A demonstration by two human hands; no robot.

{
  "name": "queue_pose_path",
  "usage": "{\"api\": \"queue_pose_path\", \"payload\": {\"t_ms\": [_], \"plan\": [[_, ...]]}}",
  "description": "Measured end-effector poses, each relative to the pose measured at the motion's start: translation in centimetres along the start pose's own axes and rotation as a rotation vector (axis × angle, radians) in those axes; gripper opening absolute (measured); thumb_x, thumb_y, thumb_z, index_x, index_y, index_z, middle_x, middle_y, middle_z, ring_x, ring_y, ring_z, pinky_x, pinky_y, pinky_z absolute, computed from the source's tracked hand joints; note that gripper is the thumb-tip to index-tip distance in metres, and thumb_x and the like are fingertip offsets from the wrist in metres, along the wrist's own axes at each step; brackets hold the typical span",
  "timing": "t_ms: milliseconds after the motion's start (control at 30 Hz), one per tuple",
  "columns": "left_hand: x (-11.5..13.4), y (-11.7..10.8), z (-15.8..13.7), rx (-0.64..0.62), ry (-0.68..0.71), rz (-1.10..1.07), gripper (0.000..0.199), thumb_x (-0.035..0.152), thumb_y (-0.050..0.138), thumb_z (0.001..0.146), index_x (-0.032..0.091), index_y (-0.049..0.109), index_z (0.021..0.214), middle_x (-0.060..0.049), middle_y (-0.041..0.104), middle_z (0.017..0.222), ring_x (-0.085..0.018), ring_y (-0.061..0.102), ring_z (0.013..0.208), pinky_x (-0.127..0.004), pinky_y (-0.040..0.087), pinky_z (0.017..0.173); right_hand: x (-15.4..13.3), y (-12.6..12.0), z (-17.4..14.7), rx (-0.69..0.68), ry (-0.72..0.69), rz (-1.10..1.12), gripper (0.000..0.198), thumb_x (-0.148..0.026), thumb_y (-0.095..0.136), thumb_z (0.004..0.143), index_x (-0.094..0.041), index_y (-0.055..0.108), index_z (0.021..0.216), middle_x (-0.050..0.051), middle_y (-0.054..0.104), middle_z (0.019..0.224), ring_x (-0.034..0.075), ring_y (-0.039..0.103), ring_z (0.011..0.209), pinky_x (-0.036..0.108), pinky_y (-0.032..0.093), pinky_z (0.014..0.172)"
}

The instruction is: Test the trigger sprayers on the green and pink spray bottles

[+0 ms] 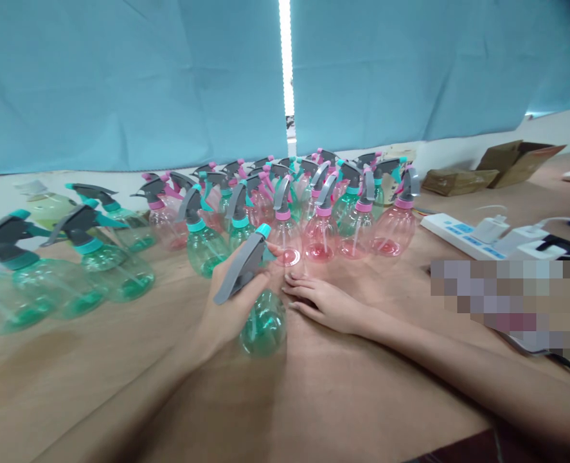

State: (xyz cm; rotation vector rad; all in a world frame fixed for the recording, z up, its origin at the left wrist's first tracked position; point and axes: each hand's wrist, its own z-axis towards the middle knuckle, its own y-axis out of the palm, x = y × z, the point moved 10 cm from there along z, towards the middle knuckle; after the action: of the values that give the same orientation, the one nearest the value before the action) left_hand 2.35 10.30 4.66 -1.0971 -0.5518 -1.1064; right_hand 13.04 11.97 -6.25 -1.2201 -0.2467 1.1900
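green see-through plastic: the spray bottle [262,331] is in my left hand [234,315], my fingers and thumb wrapped closely about its neck, over the middle of the brown table [342,392]. its long axis runs away from me, base nearer, head farther; the teal nozzle points ahead and slightly right, while the grey lever slants back toward me and down to the left. whether its base touches the table, i cannot tell. my right hand [330,303] lies palm down, fingers loosely bent and a little apart, with nothing in them, their tips near the front pink bottles [319,241]. of those i count four; to their left stand two front green bottles [207,251], and farther left four outer green bottles [115,273]. the bottles behind [231,168] overlap too much to count. i also see one pale bottle [48,207], one white power strip [446,226] and two cardboard boxes [520,164].
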Motion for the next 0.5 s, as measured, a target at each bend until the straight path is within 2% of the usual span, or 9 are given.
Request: {"api": "queue_pose_path", "payload": {"t_ms": [167,500], "plan": [[0.14,0.12,-0.07,-0.025,0.028,-0.001,0.033,0.019,0.052,0.079,0.024,0.065,0.108,0.001,0.070,0.096,-0.015,0.064,0.074,-0.028,0.051,0.073,-0.04,-0.07,0.00,0.006,-0.003,0.011,0.035,-0.030,0.047,0.100,-0.018,0.059,0.131,0.011,0.056,0.140,0.025,0.045,0.137,0.046,0.037,0.114],[0.04,0.16,-0.09,-0.025,0.010,-0.010,0.030,0.020,0.053,0.080,0.023,0.065,0.107,0.001,0.068,0.088,-0.014,0.061,0.070,-0.028,0.051,0.073,-0.08,-0.11,-0.02,0.006,0.002,0.010,0.035,-0.030,0.047,0.100,-0.018,0.060,0.130,0.011,0.058,0.138,0.025,0.046,0.135,0.045,0.039,0.113]]}}
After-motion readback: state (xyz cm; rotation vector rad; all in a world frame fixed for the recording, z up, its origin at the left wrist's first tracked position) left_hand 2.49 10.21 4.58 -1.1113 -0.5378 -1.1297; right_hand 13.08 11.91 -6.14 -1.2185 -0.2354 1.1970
